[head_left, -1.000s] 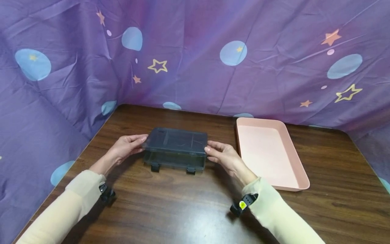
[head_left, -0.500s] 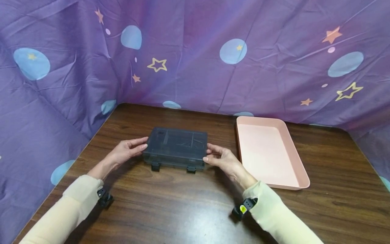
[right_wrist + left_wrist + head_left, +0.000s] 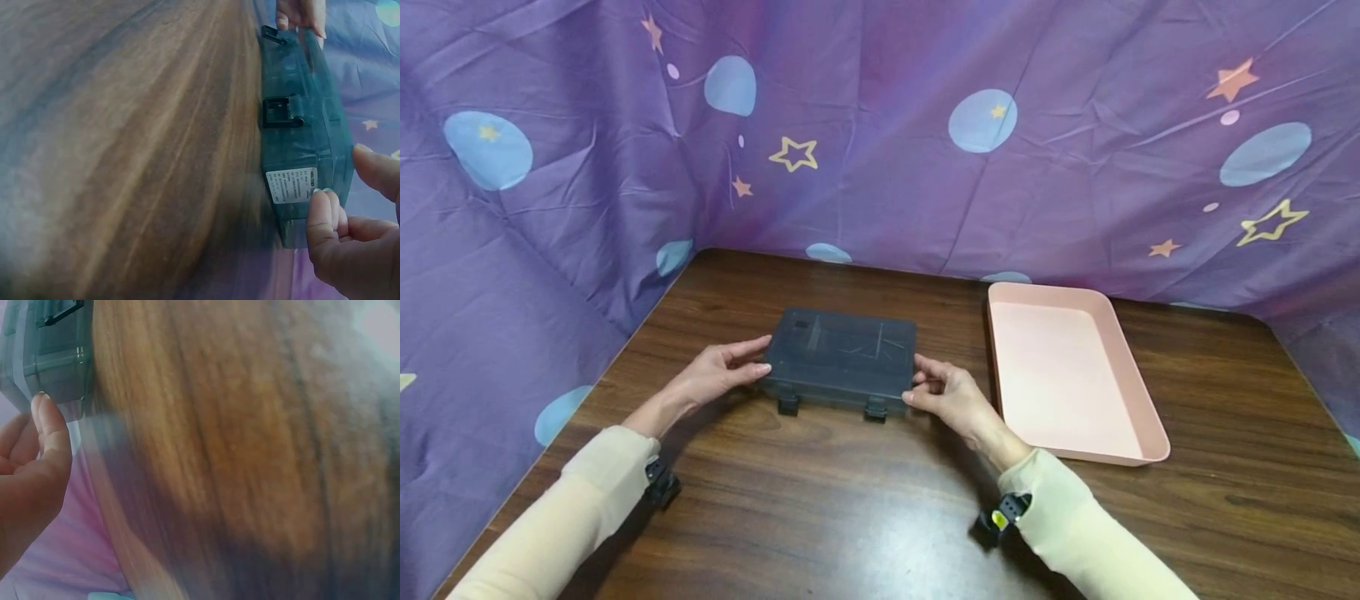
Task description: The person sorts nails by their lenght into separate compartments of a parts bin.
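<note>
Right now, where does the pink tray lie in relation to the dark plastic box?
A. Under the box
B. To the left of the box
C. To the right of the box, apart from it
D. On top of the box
C: the pink tray lies on the table right of the dark plastic box, with bare wood between them.

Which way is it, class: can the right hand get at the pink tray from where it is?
Probably yes: the right hand rests at the grey box, and only bare table separates it from the pink tray.

Head view: even, soft lighting; pale glare on the table (image 3: 880,533) at lower centre. Wrist views: heavily motion-blurred.
</note>
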Tool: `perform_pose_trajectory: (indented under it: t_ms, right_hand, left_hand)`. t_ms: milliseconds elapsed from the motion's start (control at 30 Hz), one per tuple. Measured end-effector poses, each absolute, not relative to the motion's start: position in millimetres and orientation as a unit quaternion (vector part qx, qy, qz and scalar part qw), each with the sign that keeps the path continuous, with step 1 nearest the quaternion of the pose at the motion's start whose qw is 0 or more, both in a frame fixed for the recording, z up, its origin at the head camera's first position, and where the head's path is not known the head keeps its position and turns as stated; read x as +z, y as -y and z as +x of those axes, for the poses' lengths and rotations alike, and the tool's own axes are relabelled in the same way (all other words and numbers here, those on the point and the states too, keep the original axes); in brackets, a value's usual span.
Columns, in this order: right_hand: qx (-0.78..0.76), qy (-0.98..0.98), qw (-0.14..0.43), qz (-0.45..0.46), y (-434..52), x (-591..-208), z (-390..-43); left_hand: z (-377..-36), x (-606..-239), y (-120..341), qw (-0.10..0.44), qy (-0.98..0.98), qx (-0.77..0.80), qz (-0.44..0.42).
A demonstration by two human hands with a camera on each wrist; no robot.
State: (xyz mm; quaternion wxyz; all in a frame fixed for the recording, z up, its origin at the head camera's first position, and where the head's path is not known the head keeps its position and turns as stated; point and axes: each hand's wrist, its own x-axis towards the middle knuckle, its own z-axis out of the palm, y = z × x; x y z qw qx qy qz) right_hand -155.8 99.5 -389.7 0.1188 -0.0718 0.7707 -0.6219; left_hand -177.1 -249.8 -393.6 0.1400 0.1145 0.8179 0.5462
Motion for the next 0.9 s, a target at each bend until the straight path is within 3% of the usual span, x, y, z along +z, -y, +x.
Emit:
perform_pose_trajectory:
  t_ms: [433, 900]
  right_hand:
    - [-0.593, -0.794, 0.107, -0.082, -96.9, -396.7, -152.6]
    - [-0.617, -0.773, 0.117, -0.087, -94.4, -400.5, -147.6]
  left_hand:
    - [-172.8, -398.6, 246.6, 0.144, -0.816, 0.552, 0.099]
    - [-168.8, -403.2, 243.1, 0.062, -0.858, 0.492, 0.13]
